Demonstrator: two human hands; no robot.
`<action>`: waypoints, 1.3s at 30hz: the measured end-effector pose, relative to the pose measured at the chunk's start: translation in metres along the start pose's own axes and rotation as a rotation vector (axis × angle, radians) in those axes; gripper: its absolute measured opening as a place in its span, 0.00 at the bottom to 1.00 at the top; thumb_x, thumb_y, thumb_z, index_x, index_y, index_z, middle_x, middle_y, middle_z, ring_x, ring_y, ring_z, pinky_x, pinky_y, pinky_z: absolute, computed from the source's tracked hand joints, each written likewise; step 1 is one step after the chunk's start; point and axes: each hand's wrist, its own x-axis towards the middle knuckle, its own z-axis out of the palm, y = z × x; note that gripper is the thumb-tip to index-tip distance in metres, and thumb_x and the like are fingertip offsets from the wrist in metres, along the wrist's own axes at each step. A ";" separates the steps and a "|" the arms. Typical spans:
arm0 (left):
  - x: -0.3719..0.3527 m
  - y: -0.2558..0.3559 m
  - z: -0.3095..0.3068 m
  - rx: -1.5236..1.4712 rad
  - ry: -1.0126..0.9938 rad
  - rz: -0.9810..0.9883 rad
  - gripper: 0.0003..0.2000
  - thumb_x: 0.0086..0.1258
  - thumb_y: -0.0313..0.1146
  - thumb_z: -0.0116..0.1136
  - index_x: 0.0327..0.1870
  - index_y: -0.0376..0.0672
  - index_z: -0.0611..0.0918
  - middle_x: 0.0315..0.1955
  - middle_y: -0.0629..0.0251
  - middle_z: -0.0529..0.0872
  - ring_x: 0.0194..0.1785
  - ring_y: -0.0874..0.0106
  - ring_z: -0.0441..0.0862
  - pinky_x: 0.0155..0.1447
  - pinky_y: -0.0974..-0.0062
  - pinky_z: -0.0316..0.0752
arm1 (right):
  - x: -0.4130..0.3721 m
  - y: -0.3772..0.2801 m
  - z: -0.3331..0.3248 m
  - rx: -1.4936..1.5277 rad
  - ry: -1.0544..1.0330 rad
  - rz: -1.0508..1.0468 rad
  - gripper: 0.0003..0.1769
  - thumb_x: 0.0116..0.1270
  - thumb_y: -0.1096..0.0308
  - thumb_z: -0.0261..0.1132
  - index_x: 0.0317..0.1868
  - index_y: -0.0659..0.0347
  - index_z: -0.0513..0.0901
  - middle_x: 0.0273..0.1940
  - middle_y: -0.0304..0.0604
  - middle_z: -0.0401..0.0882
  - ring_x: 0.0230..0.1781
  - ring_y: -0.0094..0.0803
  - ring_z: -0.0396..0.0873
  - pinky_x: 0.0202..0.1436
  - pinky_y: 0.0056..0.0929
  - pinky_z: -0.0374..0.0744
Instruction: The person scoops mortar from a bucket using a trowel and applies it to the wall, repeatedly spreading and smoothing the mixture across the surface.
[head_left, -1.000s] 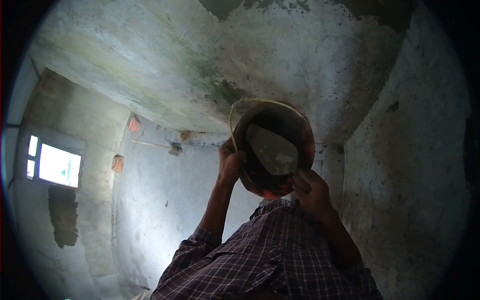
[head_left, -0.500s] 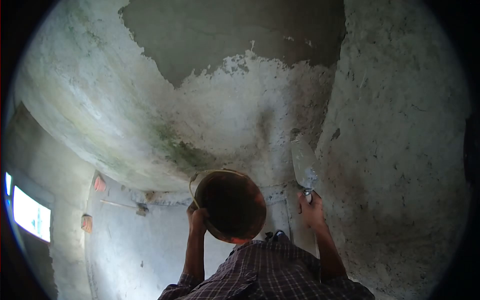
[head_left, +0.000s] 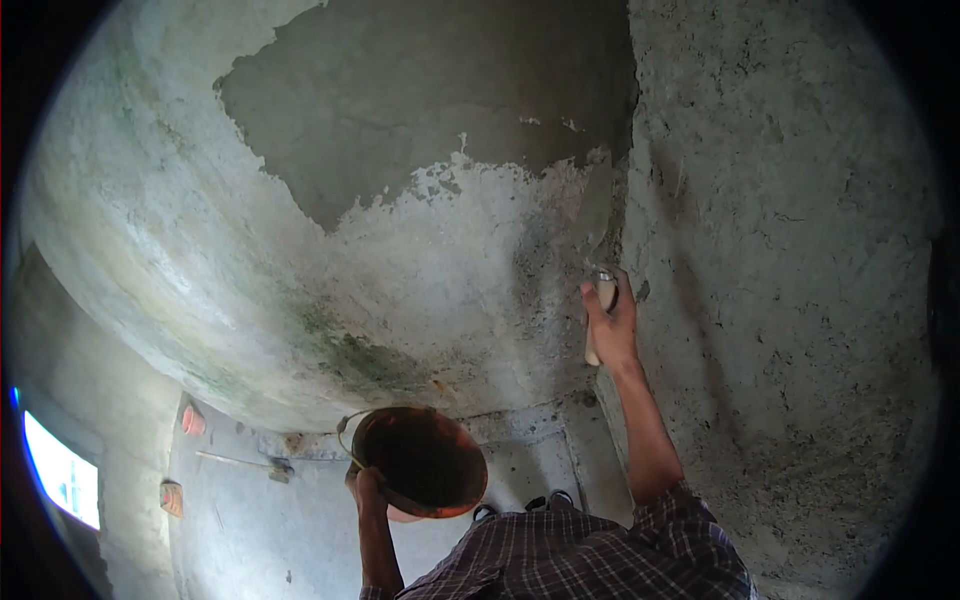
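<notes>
My left hand (head_left: 368, 488) grips the rim and handle side of a round bucket (head_left: 420, 462), tilted so that its dark inside faces me. My right hand (head_left: 614, 318) is raised at the wall and closed around the pale handle of a trowel (head_left: 596, 205). The trowel's blade points up along the corner, against the wall at the lower right edge of a smooth, dark grey plaster patch (head_left: 430, 90). Below that patch the wall (head_left: 450, 260) is rough and whitish, with green stains.
A second rough wall (head_left: 790, 300) stands close on the right. A long-handled tool (head_left: 240, 462) lies on the floor at the left, near a pink pot (head_left: 193, 420) and a brick-like block (head_left: 172, 498). A bright window (head_left: 62, 470) is far left. My feet are below.
My right hand has risen with the trowel to the wall near the patch. The bucket and my left hand sit lower and further left in view, and the camera view has tilted upward.
</notes>
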 end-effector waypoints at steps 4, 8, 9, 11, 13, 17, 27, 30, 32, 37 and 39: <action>-0.009 0.009 -0.005 -0.034 0.020 -0.004 0.20 0.39 0.19 0.46 0.38 0.31 0.80 0.25 0.66 0.80 0.20 0.77 0.70 0.23 0.81 0.63 | 0.040 0.010 0.005 -0.212 0.087 -0.194 0.23 0.70 0.65 0.57 0.63 0.64 0.67 0.53 0.54 0.73 0.54 0.41 0.74 0.58 0.37 0.71; -0.008 0.004 -0.022 -0.058 0.105 -0.023 0.23 0.39 0.19 0.45 0.43 0.31 0.81 0.25 0.65 0.80 0.20 0.76 0.71 0.22 0.81 0.64 | 0.072 0.013 0.021 -0.340 0.184 -0.416 0.23 0.70 0.66 0.55 0.62 0.67 0.67 0.54 0.59 0.72 0.56 0.50 0.74 0.59 0.41 0.72; -0.009 0.004 -0.025 -0.065 0.091 -0.029 0.24 0.39 0.19 0.45 0.43 0.31 0.80 0.25 0.65 0.80 0.20 0.76 0.71 0.22 0.81 0.64 | 0.080 0.023 0.025 -0.404 0.189 -0.461 0.23 0.70 0.67 0.56 0.62 0.67 0.66 0.54 0.61 0.72 0.54 0.53 0.75 0.56 0.43 0.74; -0.007 0.001 -0.023 -0.080 0.073 -0.034 0.24 0.39 0.18 0.45 0.44 0.31 0.80 0.25 0.65 0.80 0.20 0.76 0.71 0.22 0.82 0.64 | 0.097 0.038 0.033 -0.471 0.196 -0.515 0.24 0.70 0.67 0.56 0.63 0.67 0.65 0.53 0.63 0.72 0.52 0.56 0.75 0.54 0.44 0.76; -0.004 -0.001 -0.021 -0.038 0.103 -0.049 0.24 0.39 0.18 0.45 0.44 0.31 0.80 0.24 0.66 0.79 0.19 0.78 0.70 0.22 0.82 0.63 | 0.110 0.053 0.043 -0.646 0.157 -0.349 0.26 0.68 0.69 0.57 0.63 0.69 0.62 0.48 0.66 0.74 0.47 0.58 0.78 0.47 0.45 0.79; 0.007 -0.006 -0.021 -0.060 0.085 -0.057 0.24 0.39 0.18 0.45 0.44 0.31 0.80 0.24 0.66 0.79 0.18 0.76 0.70 0.22 0.80 0.63 | 0.130 0.074 0.051 -0.781 0.139 -0.288 0.29 0.66 0.71 0.59 0.63 0.77 0.59 0.44 0.68 0.76 0.44 0.59 0.79 0.44 0.46 0.79; 0.020 0.005 0.014 -0.090 0.035 -0.025 0.16 0.37 0.19 0.45 0.33 0.32 0.77 0.24 0.64 0.77 0.22 0.70 0.73 0.27 0.77 0.70 | 0.057 0.106 0.012 -0.502 0.045 -0.031 0.23 0.68 0.60 0.58 0.57 0.69 0.70 0.41 0.63 0.80 0.43 0.57 0.80 0.46 0.46 0.77; 0.029 0.002 0.006 -0.079 -0.004 -0.051 0.20 0.36 0.19 0.46 0.36 0.30 0.79 0.28 0.63 0.80 0.24 0.71 0.75 0.27 0.78 0.69 | 0.080 0.060 0.020 -0.324 0.231 -0.154 0.23 0.72 0.54 0.53 0.54 0.68 0.73 0.39 0.63 0.80 0.43 0.57 0.80 0.46 0.44 0.76; 0.026 0.001 0.000 -0.092 -0.013 -0.054 0.19 0.36 0.20 0.46 0.35 0.31 0.79 0.27 0.64 0.80 0.23 0.72 0.74 0.26 0.79 0.68 | 0.101 0.046 0.030 -0.327 0.239 -0.177 0.25 0.72 0.54 0.52 0.54 0.70 0.72 0.39 0.64 0.80 0.43 0.57 0.80 0.46 0.44 0.76; 0.015 0.007 0.005 -0.085 -0.012 -0.043 0.18 0.37 0.20 0.46 0.34 0.30 0.79 0.24 0.66 0.78 0.21 0.74 0.72 0.25 0.80 0.67 | 0.123 0.031 0.077 -0.345 0.307 -0.238 0.25 0.72 0.57 0.53 0.53 0.77 0.71 0.32 0.68 0.79 0.36 0.58 0.81 0.40 0.47 0.78; 0.020 0.003 0.007 -0.080 -0.016 -0.018 0.18 0.37 0.21 0.46 0.34 0.30 0.79 0.22 0.66 0.77 0.20 0.74 0.70 0.24 0.80 0.66 | 0.124 0.023 0.091 -0.387 0.243 -0.274 0.25 0.71 0.58 0.54 0.53 0.76 0.71 0.30 0.67 0.79 0.33 0.58 0.81 0.37 0.47 0.78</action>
